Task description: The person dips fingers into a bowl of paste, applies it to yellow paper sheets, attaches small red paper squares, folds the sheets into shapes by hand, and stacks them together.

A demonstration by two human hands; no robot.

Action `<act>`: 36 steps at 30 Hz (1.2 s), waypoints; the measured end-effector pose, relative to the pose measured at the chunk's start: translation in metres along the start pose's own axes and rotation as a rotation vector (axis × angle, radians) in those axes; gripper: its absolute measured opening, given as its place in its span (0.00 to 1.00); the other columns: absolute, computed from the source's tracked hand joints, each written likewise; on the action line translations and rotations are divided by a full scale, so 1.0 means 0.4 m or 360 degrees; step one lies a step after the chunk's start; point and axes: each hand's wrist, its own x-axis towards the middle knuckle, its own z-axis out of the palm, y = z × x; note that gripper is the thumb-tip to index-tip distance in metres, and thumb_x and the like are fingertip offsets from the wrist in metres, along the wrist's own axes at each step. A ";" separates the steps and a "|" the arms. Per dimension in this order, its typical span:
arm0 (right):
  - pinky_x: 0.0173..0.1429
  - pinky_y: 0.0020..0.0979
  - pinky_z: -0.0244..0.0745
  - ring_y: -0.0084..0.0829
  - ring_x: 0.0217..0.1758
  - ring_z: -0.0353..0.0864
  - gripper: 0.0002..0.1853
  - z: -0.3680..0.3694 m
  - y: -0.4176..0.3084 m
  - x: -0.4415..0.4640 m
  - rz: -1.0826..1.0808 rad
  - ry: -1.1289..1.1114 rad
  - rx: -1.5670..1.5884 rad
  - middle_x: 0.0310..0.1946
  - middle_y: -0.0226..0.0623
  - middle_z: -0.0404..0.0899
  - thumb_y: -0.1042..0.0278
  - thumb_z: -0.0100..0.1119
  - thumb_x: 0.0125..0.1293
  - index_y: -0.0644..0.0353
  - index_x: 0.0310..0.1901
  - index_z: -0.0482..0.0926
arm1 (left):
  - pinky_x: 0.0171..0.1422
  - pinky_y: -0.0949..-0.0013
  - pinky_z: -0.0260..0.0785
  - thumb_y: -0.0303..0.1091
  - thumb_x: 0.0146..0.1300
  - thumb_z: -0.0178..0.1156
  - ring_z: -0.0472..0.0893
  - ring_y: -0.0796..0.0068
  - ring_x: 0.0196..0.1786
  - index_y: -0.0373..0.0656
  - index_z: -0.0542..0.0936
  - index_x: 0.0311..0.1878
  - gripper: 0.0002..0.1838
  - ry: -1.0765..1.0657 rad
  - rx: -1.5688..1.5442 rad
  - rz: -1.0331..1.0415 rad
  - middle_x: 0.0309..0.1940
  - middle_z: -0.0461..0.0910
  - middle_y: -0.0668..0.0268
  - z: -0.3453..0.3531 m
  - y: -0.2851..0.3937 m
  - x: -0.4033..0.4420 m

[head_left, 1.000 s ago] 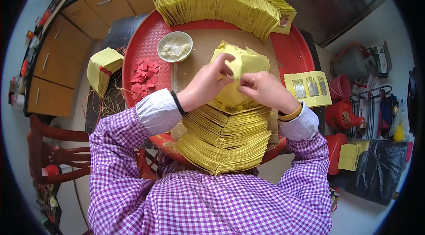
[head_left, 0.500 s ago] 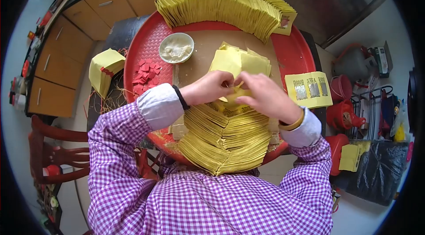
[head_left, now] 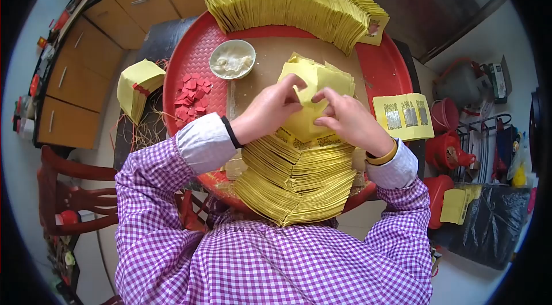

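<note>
A folded sheet of yellow paper (head_left: 305,118) lies between my hands, at the top end of a long stack of folded yellow paper (head_left: 294,181) that fans down towards my body. My left hand (head_left: 270,106) is over its left side, thumb and index finger bent and apart. On the right my right hand (head_left: 351,121) has its thumb and index finger curved with a gap between them, close to the sheet's surface. Beyond my fingers rests a loose pile of yellow sheets (head_left: 339,79). Whether either hand touches the paper is hard to see.
A round red tray (head_left: 397,69) holds cardboard (head_left: 267,55), a bowl of white paste (head_left: 232,59) and red paper squares (head_left: 191,98). A long row of folded yellow paper (head_left: 293,9) curves along its far edge. Printed yellow paper (head_left: 403,116) lies right; a tied bundle (head_left: 137,89) stands left.
My fingers have moved apart from their close pinch over the paper. The folded yellow sheet between them now shows more fully, and my left hand is slightly higher.
</note>
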 end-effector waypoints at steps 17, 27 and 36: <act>0.55 0.35 0.70 0.36 0.48 0.77 0.18 -0.056 0.051 0.065 -0.0424 0.0529 -0.0441 0.44 0.40 0.81 0.58 0.64 0.64 0.61 0.48 0.76 | 0.39 0.68 0.72 0.31 0.63 0.63 0.77 0.70 0.34 0.38 0.78 0.43 0.09 -0.0516 0.0122 -0.0287 0.38 0.80 0.63 -0.019 0.017 -0.015; 0.39 0.39 0.76 0.44 0.32 0.84 0.16 0.012 0.001 0.021 -0.0054 0.0167 -0.0235 0.29 0.43 0.83 0.73 0.66 0.58 0.63 0.46 0.74 | 0.33 0.71 0.70 0.26 0.62 0.63 0.76 0.72 0.28 0.39 0.74 0.50 0.14 -0.0006 0.0064 0.0104 0.29 0.80 0.64 -0.028 -0.053 0.036; 0.37 0.37 0.74 0.40 0.29 0.83 0.13 -0.002 -0.022 0.004 0.0006 -0.0004 -0.0059 0.26 0.42 0.83 0.72 0.65 0.58 0.62 0.44 0.78 | 0.40 0.65 0.71 0.22 0.61 0.62 0.80 0.67 0.36 0.44 0.71 0.57 0.22 0.0008 0.0006 -0.0070 0.38 0.81 0.62 -0.019 -0.005 -0.014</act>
